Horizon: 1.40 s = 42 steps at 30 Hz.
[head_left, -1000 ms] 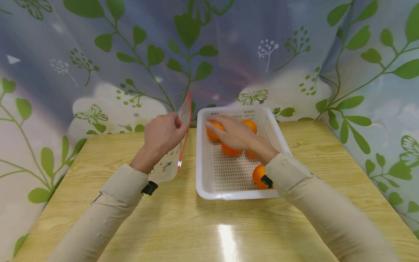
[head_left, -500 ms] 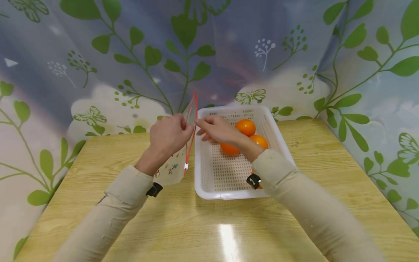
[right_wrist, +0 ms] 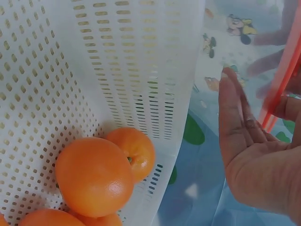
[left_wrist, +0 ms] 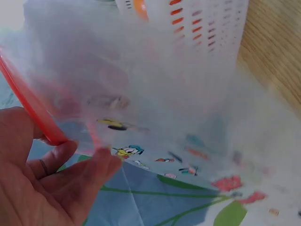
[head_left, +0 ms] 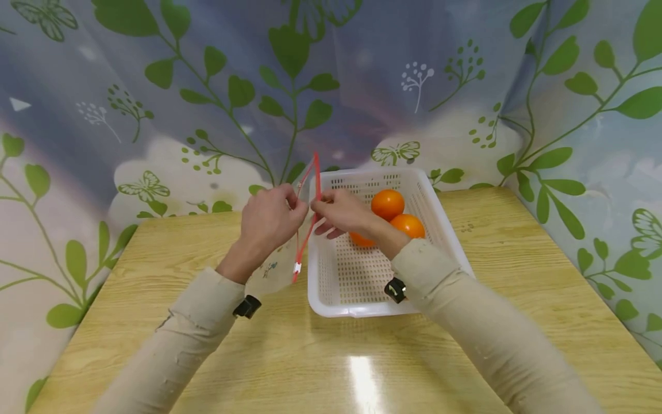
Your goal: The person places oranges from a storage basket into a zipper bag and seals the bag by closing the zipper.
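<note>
A translucent zip bag with cartoon prints and a red zip edge hangs upright between my hands, its mouth parted. My left hand pinches one side of the mouth. In the left wrist view, the fingers lie against the printed film. Thumb and forefinger of my right hand pinch the other red edge, over the basket's left rim; the remaining fingers stretch out straighter. Several oranges lie in the white plastic basket, partly hidden by my right wrist.
The basket, with slotted walls, stands just right of the bag on the wooden table. A leaf-patterned curtain rises behind the table's far edge. A white slider sits low on the red zip edge.
My right hand has left the oranges and moved left to the bag's red edge, which it now pinches. My left hand and the bag have shifted slightly right, and the mouth has widened.
</note>
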Available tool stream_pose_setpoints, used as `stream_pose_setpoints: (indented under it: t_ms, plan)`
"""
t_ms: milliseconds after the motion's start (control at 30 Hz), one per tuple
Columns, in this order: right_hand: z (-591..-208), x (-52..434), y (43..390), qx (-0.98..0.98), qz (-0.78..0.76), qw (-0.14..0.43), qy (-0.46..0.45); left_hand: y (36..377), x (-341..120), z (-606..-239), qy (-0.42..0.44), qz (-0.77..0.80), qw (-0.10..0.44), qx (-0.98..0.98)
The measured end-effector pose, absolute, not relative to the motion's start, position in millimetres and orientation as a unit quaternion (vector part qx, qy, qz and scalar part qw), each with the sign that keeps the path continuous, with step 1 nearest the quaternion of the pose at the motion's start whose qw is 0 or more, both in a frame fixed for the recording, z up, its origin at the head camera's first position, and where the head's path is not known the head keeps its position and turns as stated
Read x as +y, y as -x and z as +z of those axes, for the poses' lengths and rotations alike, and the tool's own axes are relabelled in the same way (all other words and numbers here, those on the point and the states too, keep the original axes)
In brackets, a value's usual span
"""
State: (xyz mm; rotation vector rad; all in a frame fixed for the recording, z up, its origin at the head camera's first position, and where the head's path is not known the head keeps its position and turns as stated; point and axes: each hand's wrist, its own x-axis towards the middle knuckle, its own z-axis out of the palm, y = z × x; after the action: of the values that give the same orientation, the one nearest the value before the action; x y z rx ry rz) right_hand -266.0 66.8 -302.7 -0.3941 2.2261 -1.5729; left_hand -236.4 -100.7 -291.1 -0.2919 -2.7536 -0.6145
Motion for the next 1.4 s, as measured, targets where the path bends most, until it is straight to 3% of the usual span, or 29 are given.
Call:
stream_pose_setpoints:
  t_ms: [467,800,1133,1400]
  plan:
    - [-305,57,266,0.796,-0.55,0.191,0.167,242,-109,-289,0.072,-0.322,0.056,-0.942]
    - [-298,52,263,0.814,-0.512,0.191,0.196,251,-121,-276,0.087,-0.237,0.029,-0.967]
    - [-279,88,269,0.861,-0.434,0.181,0.192,254,-179,-214,0.054,-0.212,-0.011,-0.976]
    - [-269,113,271,0.843,-0.455,0.223,0.183,260,-214,-197,0.046,-0.28,-0.11,-0.953]
